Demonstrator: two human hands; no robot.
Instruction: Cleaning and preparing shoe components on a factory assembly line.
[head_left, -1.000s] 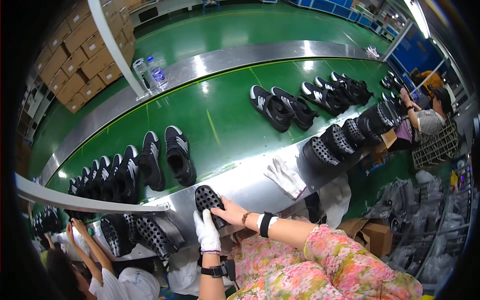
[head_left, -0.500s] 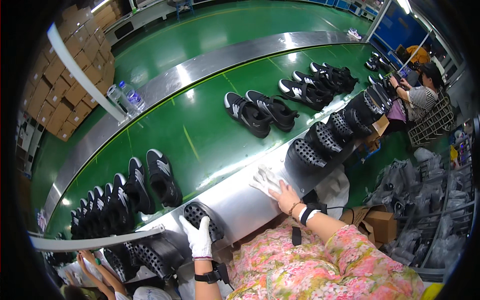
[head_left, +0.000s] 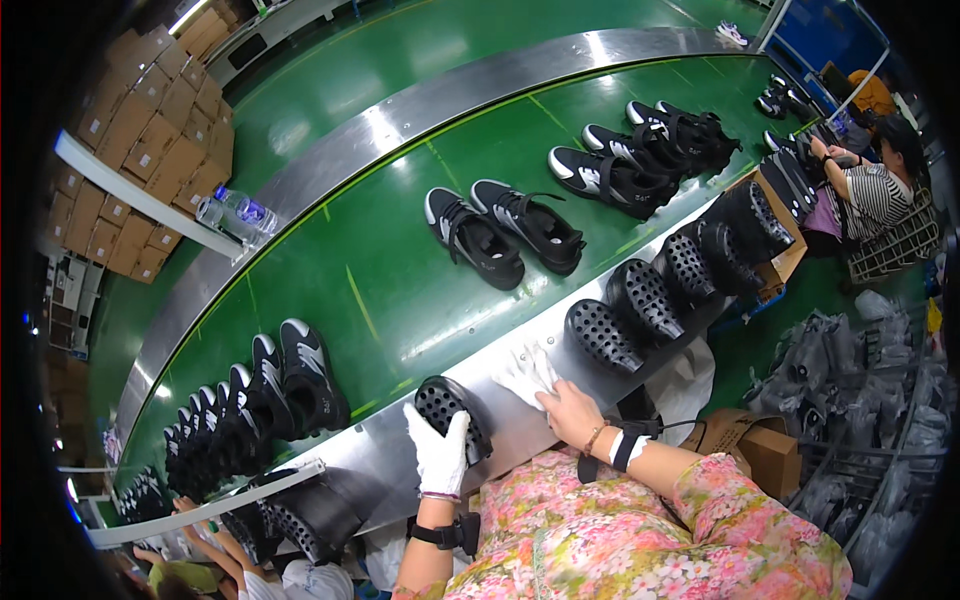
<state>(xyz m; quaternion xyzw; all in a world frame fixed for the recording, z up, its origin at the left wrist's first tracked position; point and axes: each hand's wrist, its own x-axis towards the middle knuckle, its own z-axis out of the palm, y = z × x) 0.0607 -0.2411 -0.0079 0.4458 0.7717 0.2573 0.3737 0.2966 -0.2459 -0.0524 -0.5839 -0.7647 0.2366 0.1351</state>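
My left hand [head_left: 437,455], in a white glove, is closed around the lower end of a black shoe-shaped form with round holes [head_left: 452,400], its thumb and fingers along the sides. That form rests on the bare metal ledge [head_left: 520,430] in front of me. To its right, my right hand [head_left: 572,412] has a bare back and thumb and pinches a white glove [head_left: 525,374]; its other fingers are partly hidden. A pair of black-and-white sneakers [head_left: 500,235] lies beyond on the green belt [head_left: 400,300].
More perforated forms [head_left: 640,300] line the ledge at right, others [head_left: 315,515] at left behind a metal bar [head_left: 210,500]. Sneakers [head_left: 240,415] stand in a row at left. A co-worker [head_left: 875,185] sits at far right, near a rack of plastic-wrapped items [head_left: 840,400]. Another person's arms [head_left: 215,545] show at lower left.
My left hand has slid the black perforated form rightward along the ledge, closer to my right hand. My right hand still holds the white glove. The whole view has shifted slightly.
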